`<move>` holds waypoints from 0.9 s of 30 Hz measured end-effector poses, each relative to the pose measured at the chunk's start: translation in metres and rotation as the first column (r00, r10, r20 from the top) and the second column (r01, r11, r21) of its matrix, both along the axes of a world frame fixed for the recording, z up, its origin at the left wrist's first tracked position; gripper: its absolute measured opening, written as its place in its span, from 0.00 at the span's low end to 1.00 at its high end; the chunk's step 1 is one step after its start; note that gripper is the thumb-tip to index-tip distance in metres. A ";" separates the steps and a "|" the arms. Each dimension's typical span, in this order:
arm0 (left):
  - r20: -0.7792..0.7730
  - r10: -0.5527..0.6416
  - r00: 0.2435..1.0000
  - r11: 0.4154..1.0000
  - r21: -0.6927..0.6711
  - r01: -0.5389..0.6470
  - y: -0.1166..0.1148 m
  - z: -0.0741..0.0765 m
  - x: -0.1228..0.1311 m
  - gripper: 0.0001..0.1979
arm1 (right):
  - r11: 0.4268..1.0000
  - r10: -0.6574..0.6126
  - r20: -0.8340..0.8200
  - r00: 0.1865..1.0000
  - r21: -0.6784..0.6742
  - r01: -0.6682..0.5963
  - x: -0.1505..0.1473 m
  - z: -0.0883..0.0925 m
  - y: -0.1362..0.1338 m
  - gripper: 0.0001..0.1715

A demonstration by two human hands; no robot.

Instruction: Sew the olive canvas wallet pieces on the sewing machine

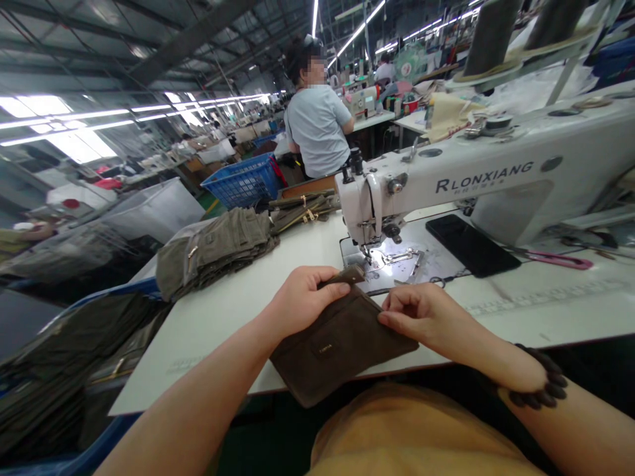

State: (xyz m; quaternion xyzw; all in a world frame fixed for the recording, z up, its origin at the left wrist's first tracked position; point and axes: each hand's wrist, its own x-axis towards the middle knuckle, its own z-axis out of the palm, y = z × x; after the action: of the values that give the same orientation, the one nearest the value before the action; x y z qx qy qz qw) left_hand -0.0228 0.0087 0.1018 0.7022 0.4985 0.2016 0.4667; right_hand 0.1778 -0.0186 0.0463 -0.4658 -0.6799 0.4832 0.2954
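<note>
A dark olive-brown fabric piece (342,350) with a small label (326,348) hangs partly over the front edge of the white sewing table. My left hand (310,297) is closed on its upper edge, thumb on top, near a folded strip (351,274). At the right edge of the same piece, my right hand (417,311) pinches the fabric between thumb and fingers. Just beyond my hands stands the sewing machine (370,205), its needle and presser foot above the lit metal plate (397,261). The fabric lies in front of that plate, not under the foot.
A black phone (471,244) and a pink-handled tool (560,260) lie right of the needle. Stacked fabric pieces (218,244) with zippers sit at the table's left; more fill a blue bin (149,285). Beyond are a blue basket (243,182) and a seated person (317,125).
</note>
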 end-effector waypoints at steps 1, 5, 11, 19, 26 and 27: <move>-0.009 -0.003 1.000 1.000 0.009 0.003 0.000 0.000 0.000 0.11 | 1.000 0.004 -0.017 1.000 -0.009 -0.004 0.000 0.000 0.001 0.16; -0.057 -0.017 0.998 0.998 0.059 0.020 0.005 -0.003 0.000 0.11 | 0.998 0.027 -0.075 0.997 -0.060 -0.032 0.001 -0.003 0.005 0.15; -0.076 -0.037 0.996 0.997 0.069 0.042 0.013 -0.007 -0.002 0.12 | 0.995 -0.002 -0.234 0.972 -0.097 -0.021 0.002 -0.013 0.013 0.14; -0.029 -0.076 0.997 0.997 -0.016 0.076 0.016 -0.011 -0.002 0.13 | 0.979 0.190 -0.334 0.923 -0.006 -0.204 0.004 -0.010 0.009 0.18; 0.076 -0.075 0.994 0.986 -0.142 0.085 0.024 -0.020 -0.001 0.13 | 0.975 0.206 -0.088 0.975 0.101 -0.197 0.008 -0.004 0.009 0.12; 0.091 -0.073 0.993 0.982 -0.166 0.088 0.026 -0.022 -0.002 0.14 | 0.968 0.225 -0.043 0.974 0.124 -0.218 0.010 -0.002 0.010 0.11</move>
State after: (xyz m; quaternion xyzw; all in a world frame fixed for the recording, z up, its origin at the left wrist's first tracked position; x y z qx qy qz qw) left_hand -0.0244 0.0344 0.0797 0.6705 0.4648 0.1690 0.5530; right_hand 0.1879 -0.0082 0.0442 -0.3547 -0.7465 0.4848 0.2860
